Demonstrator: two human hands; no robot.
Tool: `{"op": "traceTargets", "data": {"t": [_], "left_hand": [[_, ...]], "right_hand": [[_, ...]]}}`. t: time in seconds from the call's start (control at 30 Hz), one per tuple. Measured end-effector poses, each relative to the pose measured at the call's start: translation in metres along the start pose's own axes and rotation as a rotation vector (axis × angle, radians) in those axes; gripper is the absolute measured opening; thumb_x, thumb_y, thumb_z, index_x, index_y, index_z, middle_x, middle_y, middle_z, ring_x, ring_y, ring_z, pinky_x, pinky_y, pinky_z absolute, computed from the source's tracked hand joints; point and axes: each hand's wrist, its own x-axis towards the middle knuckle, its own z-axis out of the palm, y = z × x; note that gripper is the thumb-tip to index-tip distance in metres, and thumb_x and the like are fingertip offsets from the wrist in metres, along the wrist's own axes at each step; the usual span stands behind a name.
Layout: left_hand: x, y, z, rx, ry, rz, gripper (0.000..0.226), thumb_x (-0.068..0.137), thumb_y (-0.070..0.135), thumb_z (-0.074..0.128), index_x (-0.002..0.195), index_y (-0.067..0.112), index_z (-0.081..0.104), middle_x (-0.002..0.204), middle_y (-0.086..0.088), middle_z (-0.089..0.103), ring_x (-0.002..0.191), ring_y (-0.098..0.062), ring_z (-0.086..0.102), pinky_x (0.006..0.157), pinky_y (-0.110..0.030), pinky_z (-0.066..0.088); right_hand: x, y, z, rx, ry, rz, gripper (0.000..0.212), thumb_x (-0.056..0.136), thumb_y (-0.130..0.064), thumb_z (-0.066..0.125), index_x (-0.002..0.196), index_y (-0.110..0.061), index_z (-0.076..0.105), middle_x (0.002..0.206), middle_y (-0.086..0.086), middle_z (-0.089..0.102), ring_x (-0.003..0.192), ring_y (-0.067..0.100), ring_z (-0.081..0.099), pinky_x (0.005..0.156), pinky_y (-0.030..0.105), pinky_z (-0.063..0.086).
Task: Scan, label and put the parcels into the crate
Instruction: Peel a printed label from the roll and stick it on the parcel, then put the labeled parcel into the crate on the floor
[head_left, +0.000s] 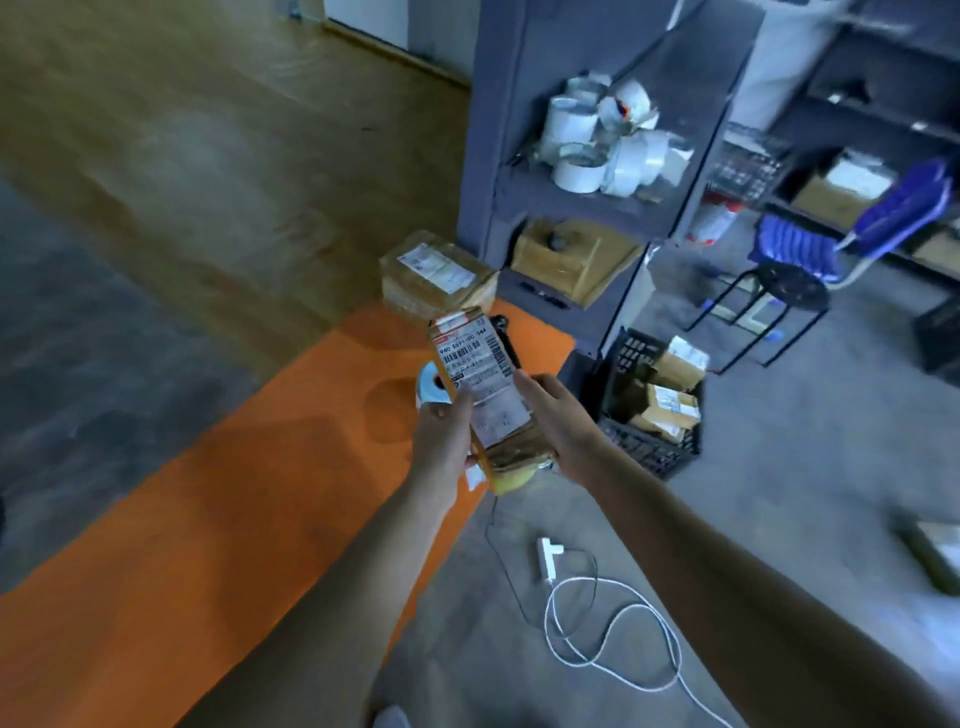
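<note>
parcel (480, 384) between both hands | left hand (444, 434) grips its 9 o'clock edge | right hand (553, 415) grips 3 o'clock edge | crate (644, 448) at 3 o'clock

A taped brown cardboard parcel (436, 275) and a pale blue-white label roll (428, 387) rest on the flat orange worktop (208, 519). A black lattice plastic crate (644, 449) and a white charger with coiled cable (546, 558) lie on the grey floor (779, 467).

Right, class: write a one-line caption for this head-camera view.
Left hand and right hand hold a labelled parcel; black crate with parcels stands to the right.
</note>
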Motion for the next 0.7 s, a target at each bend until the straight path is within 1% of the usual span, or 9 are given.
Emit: {"op": "traceTargets", "data": {"t": [0.03,0.1,0.17,0.23,0.3,0.43,0.57,0.63,0.7], "left_hand": [[0.000,0.001,0.013,-0.003,-0.035,-0.009,0.033,0.093,0.047,0.054,0.105,0.016,0.058,0.104,-0.001,0.066,0.087,-0.015,0.066,0.059,-0.029,0.053],[-0.006,-0.004,0.047,0.053,-0.108,-0.019,0.043,0.092,0.048,0.056,0.116,0.012,0.058,0.111,-0.007,0.066,0.099,-0.026,0.066,0.076,-0.042,0.059],[-0.015,-0.010,0.083,0.078,-0.150,-0.007,0.044,0.090,0.047,0.059,0.116,0.012,0.059,0.112,-0.012,0.068,0.100,-0.031,0.066,0.083,-0.047,0.057],[-0.020,-0.017,0.116,0.118,-0.181,0.005,0.037,0.089,0.046,0.061,0.106,0.014,0.064,0.109,-0.013,0.069,0.097,-0.032,0.067,0.081,-0.046,0.055],[-0.026,-0.027,0.153,0.131,-0.203,0.004,0.032,0.089,0.044,0.061,0.098,0.014,0.063,0.107,-0.014,0.069,0.094,-0.032,0.067,0.080,-0.046,0.055],[-0.037,-0.051,0.235,0.162,-0.250,0.003,0.036,0.091,0.044,0.060,0.109,0.013,0.060,0.107,-0.010,0.069,0.085,-0.023,0.067,0.059,-0.028,0.051],[-0.056,-0.072,0.327,0.213,-0.264,0.005,0.047,0.091,0.049,0.057,0.122,0.013,0.055,0.111,-0.009,0.068,0.090,-0.021,0.066,0.056,-0.025,0.049],[-0.066,-0.080,0.374,0.222,-0.276,-0.003,0.050,0.092,0.049,0.057,0.126,0.012,0.052,0.115,-0.012,0.066,0.096,-0.026,0.066,0.065,-0.032,0.055],[-0.077,-0.087,0.418,0.219,-0.282,-0.007,0.051,0.091,0.049,0.058,0.124,0.010,0.051,0.114,-0.013,0.066,0.096,-0.028,0.066,0.073,-0.040,0.058]], "right_hand": [[-0.004,0.007,-0.016,0.028,0.041,0.004,0.032,0.095,-0.052,0.053,0.103,-0.022,0.057,0.096,-0.003,0.058,0.091,0.015,0.055,0.078,0.034,0.043],[-0.011,0.017,-0.050,0.075,0.091,0.024,0.029,0.094,-0.052,0.054,0.099,-0.024,0.058,0.097,-0.002,0.060,0.094,0.018,0.057,0.082,0.037,0.044],[-0.019,0.029,-0.083,0.129,0.135,0.030,0.027,0.094,-0.052,0.055,0.098,-0.025,0.058,0.102,0.001,0.062,0.097,0.019,0.061,0.085,0.038,0.049],[-0.024,0.044,-0.118,0.175,0.156,0.027,0.030,0.094,-0.049,0.055,0.105,-0.022,0.060,0.111,0.007,0.064,0.103,0.021,0.062,0.091,0.040,0.050],[-0.028,0.057,-0.154,0.219,0.179,0.041,0.046,0.095,-0.048,0.055,0.121,-0.011,0.059,0.120,0.011,0.065,0.111,0.026,0.062,0.100,0.046,0.049],[-0.036,0.086,-0.235,0.265,0.177,0.064,0.058,0.094,-0.052,0.055,0.131,-0.008,0.058,0.127,0.011,0.064,0.119,0.029,0.059,0.107,0.050,0.043],[-0.040,0.116,-0.329,0.283,0.172,0.055,0.043,0.095,-0.049,0.055,0.117,-0.015,0.067,0.110,0.007,0.073,0.104,0.025,0.068,0.096,0.044,0.052],[-0.044,0.127,-0.376,0.288,0.181,0.032,0.028,0.097,-0.043,0.054,0.102,-0.019,0.069,0.095,-0.001,0.075,0.091,0.018,0.071,0.080,0.032,0.056],[-0.051,0.132,-0.421,0.292,0.202,0.028,0.025,0.098,-0.040,0.054,0.095,-0.020,0.068,0.087,-0.004,0.074,0.079,0.011,0.071,0.065,0.021,0.054]]}}
